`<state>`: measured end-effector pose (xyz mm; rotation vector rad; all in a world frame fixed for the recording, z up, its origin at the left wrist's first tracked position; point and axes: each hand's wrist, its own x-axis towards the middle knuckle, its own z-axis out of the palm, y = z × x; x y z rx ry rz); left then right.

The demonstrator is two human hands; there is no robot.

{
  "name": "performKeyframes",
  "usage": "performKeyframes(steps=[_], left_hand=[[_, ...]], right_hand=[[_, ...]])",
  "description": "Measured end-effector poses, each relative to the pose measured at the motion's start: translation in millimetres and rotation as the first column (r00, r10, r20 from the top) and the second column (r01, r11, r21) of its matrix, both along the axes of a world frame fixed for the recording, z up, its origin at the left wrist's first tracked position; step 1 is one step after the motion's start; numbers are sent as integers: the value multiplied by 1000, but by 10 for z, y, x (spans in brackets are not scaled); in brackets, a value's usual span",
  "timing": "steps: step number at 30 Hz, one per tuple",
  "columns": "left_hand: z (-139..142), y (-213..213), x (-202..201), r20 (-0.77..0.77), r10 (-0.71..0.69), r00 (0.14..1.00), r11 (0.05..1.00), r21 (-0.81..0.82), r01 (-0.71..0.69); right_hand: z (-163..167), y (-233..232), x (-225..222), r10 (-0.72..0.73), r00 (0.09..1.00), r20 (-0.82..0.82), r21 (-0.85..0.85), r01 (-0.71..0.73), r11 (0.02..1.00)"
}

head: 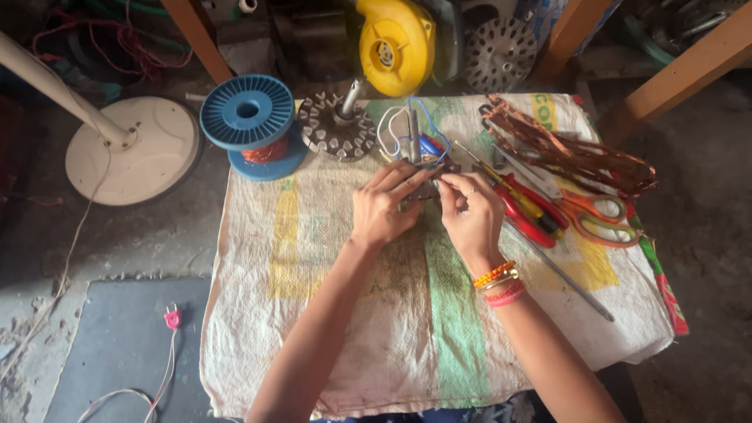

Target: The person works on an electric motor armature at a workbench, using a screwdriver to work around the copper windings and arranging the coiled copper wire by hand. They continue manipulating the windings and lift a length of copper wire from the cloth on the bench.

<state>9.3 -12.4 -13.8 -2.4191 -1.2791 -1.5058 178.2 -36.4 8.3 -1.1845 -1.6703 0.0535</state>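
Scene: a person is sitting over a woven sack [352, 313] spread as a work mat, both hands meeting near its far edge.
Left hand [381, 207]: it is curling round the near side of a small motor part [419, 168], fingers bent and pressing on it from the left.
Right hand [472, 213]: it is pinching at the same part from the right, fingertips drawn together on what looks like a wire end; bangles [498, 280] are sitting on the wrist.
Grip: both hands are closing on the part, fingertips almost touching each other; the part itself is mostly hidden beneath them.
Part: it is lying on the sack, just in front of the hands, with white and blue leads [403, 125] looping up behind it and a shaft standing upright.
Doing it well, as judged: the left hand is best keeping the part pressed still on the sack while the right works only one lead at a time, so the loops behind are not getting tangled or pulled.
Risk, as judged: thin leads are likely kinking if tugged sideways.
Tools: scissors [599, 213] and red-handled pliers [526, 215] are lying just right of the right hand, within reach.
Copper: a bundle of stripped copper wire [572, 149] is resting at the sack's far right.
Nearby: a blue spool [249, 117] and a toothed rotor [338, 125] are sitting at the far left edge, a yellow blower [395, 43] beyond them.
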Motion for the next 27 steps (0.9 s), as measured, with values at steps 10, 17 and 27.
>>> performKeyframes(steps=[10, 17, 27], left_hand=[[39, -99, -19, -49, -3, 999, 1000, 0, 3], [97, -166, -16, -96, 30, 995, 999, -21, -33], [280, -163, -59, -192, -190, 963, 973, -169, 159]], right_hand=[[52, -125, -49, -49, 996, -70, -119, 40, 992], [99, -150, -12, -24, 1000, -13, -169, 21, 985], [39, -200, -62, -16, 992, -127, -251, -17, 968]])
